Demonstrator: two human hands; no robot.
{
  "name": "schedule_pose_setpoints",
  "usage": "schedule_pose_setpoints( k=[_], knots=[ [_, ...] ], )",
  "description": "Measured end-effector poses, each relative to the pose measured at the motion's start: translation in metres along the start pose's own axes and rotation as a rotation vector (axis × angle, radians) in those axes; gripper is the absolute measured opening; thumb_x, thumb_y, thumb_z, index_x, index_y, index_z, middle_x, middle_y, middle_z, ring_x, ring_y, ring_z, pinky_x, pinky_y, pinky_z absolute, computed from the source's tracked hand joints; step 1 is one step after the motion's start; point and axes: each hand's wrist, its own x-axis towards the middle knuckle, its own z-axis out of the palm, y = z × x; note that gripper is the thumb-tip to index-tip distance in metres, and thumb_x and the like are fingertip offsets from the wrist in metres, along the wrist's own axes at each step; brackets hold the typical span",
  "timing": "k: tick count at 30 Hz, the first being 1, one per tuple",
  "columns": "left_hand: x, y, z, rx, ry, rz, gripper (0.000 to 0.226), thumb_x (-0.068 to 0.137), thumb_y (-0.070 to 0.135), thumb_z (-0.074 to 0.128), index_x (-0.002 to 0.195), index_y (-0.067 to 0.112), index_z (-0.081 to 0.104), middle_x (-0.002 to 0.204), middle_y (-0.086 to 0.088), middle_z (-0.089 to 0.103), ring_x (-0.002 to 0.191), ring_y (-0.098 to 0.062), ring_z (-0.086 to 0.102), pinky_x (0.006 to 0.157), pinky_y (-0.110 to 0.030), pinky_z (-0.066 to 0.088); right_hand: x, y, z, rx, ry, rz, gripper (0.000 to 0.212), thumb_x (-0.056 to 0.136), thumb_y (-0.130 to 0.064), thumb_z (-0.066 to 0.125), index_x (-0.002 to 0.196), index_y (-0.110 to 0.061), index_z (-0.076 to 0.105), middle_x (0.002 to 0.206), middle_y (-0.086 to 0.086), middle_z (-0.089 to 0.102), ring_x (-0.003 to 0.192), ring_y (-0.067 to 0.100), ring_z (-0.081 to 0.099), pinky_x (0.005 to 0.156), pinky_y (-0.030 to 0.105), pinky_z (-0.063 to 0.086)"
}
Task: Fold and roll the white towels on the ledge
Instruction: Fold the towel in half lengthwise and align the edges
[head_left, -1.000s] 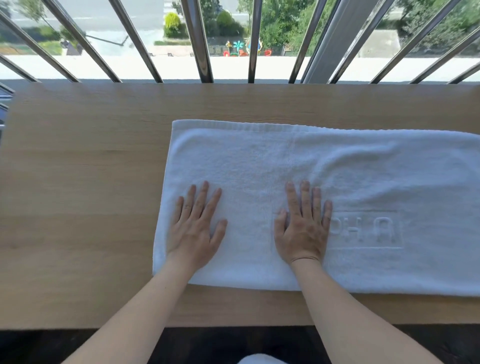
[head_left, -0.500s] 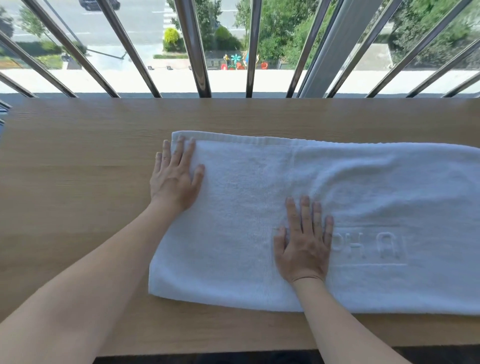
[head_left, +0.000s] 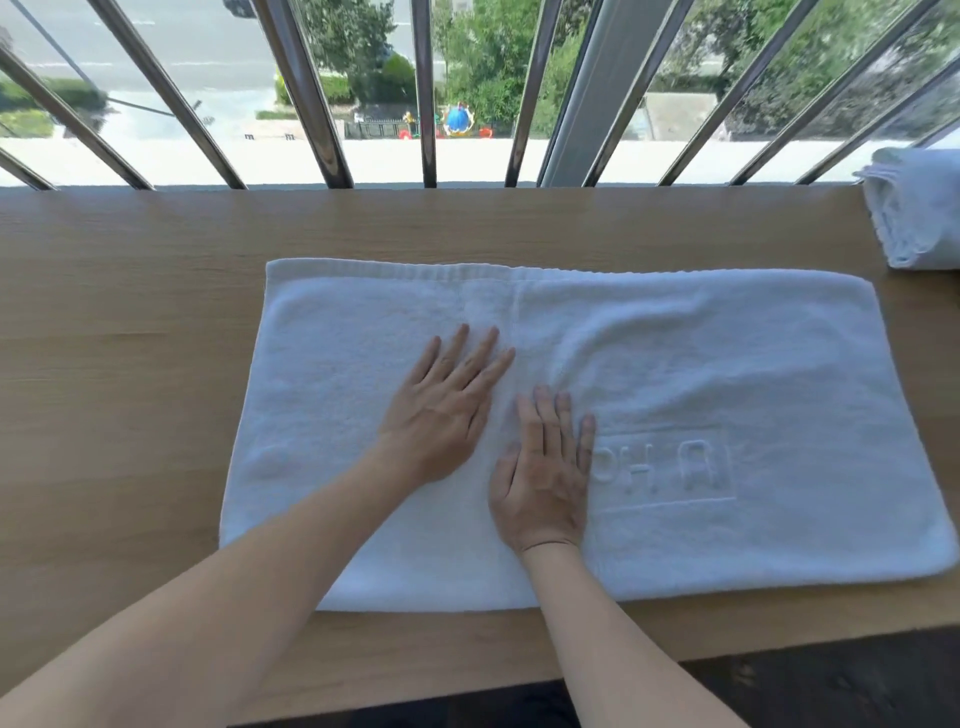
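I am pressing both palms flat on the white towel (head_left: 727, 364), which is lying spread lengthwise on the wooden ledge (head_left: 130, 338) with its embossed lettering facing up. My left hand (head_left: 441, 415) is resting near the towel's middle, fingers (head_left: 467, 358) straight and slightly apart. My right hand (head_left: 545, 483) is lying just beside it, nearer me, fingers straight and close together, covering the lettering's left end. Another white towel (head_left: 914, 218), folded up, is sitting at the ledge's far right by the metal railing (head_left: 311, 104).

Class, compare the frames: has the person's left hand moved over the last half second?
Yes. Against the towel, the left hand has slid from the far left corner rightward to the middle, and now lies flat beside the right hand.
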Motion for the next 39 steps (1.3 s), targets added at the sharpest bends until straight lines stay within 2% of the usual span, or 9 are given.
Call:
schedule_pose_setpoints(
  k=[4,7,10,14,17,24,26,30,39],
  knots=[
    [0.026,0.015,0.005,0.079,-0.116,0.244,0.055,0.107,0.039,0.017,0.160,0.027,0.016,0.167,0.004,0.008,0.155,-0.026,-0.001,0.126,-0.043,-0.002,-0.004,0.010,-0.014,0.296,0.085,0.089,0.040,0.090,-0.011,0.037,0.122,-0.005,0.059,0.141,0.011,0.052,0.139,0.028,0.042,0.116,0.053,0.029],
    [0.050,0.025,0.007,0.124,-0.151,0.302,0.056,0.104,0.040,0.007,0.160,0.032,0.005,0.168,0.006,0.002,0.155,-0.024,-0.003,0.126,-0.043,-0.003,0.005,0.048,-0.028,0.084,0.072,0.100,0.043,0.093,-0.019,0.041,0.131,-0.009,0.057,0.150,0.010,0.045,0.144,0.030,0.034,0.117,0.053,0.027],
    [0.080,0.040,0.006,0.155,-0.171,0.309,0.057,0.103,0.045,0.004,0.159,0.036,-0.002,0.168,0.007,-0.006,0.155,-0.022,-0.011,0.125,-0.043,-0.009,0.012,0.084,-0.041,-0.139,-0.132,0.108,0.064,0.097,-0.043,0.039,0.155,-0.017,0.029,0.165,0.006,0.019,0.154,0.027,0.008,0.122,0.054,0.008],
    [0.120,0.055,0.008,0.166,-0.154,0.318,0.058,0.104,0.051,0.009,0.159,0.038,0.002,0.168,0.007,-0.005,0.155,-0.021,-0.010,0.125,-0.045,-0.009,0.010,0.111,-0.044,-0.219,-0.219,-0.020,0.074,0.097,-0.057,0.033,0.160,-0.026,0.009,0.168,0.004,0.004,0.154,0.025,-0.002,0.122,0.055,0.005],
    [0.150,0.056,0.007,0.159,-0.156,0.321,0.059,0.103,0.054,0.014,0.159,0.039,0.003,0.168,0.006,-0.003,0.155,-0.022,-0.007,0.125,-0.046,-0.006,0.007,0.131,-0.049,-0.229,-0.217,-0.084,0.072,0.098,-0.058,0.035,0.160,-0.030,0.009,0.168,0.003,0.004,0.154,0.027,0.001,0.121,0.055,0.010],
    [0.210,0.074,0.006,0.119,-0.154,0.159,0.065,0.098,0.061,0.001,0.158,0.038,-0.004,0.169,0.003,0.001,0.155,-0.024,-0.004,0.125,-0.041,-0.004,0.008,0.136,-0.045,-0.134,-0.175,-0.085,0.076,0.096,-0.052,0.045,0.160,-0.024,0.014,0.167,0.006,0.006,0.154,0.029,0.006,0.120,0.056,0.017],
    [0.213,0.091,0.006,0.093,-0.150,0.231,0.063,0.101,0.058,0.005,0.160,0.035,-0.001,0.169,0.001,0.000,0.155,-0.025,-0.006,0.126,-0.042,-0.004,0.008,0.137,-0.047,-0.127,-0.179,-0.075,0.076,0.096,-0.051,0.045,0.160,-0.022,0.015,0.167,0.006,0.008,0.154,0.028,0.007,0.120,0.056,0.019],
    [0.202,0.121,0.021,0.115,-0.186,0.587,0.059,0.106,0.053,0.019,0.161,0.033,0.009,0.169,0.001,0.002,0.156,-0.024,-0.005,0.126,-0.047,-0.003,0.008,0.137,-0.045,-0.099,-0.152,-0.094,0.075,0.094,-0.050,0.046,0.158,-0.019,0.022,0.167,0.006,0.013,0.153,0.029,0.011,0.120,0.057,0.018],
    [0.254,0.123,0.027,0.120,-0.190,0.513,0.057,0.103,0.059,0.005,0.158,0.045,-0.002,0.168,0.010,-0.005,0.155,-0.022,-0.005,0.126,-0.047,0.000,0.007,0.139,-0.042,-0.097,-0.138,-0.129,0.069,0.099,-0.050,0.038,0.158,-0.017,0.022,0.166,0.008,0.013,0.153,0.033,0.011,0.120,0.059,0.015]
  ],
)
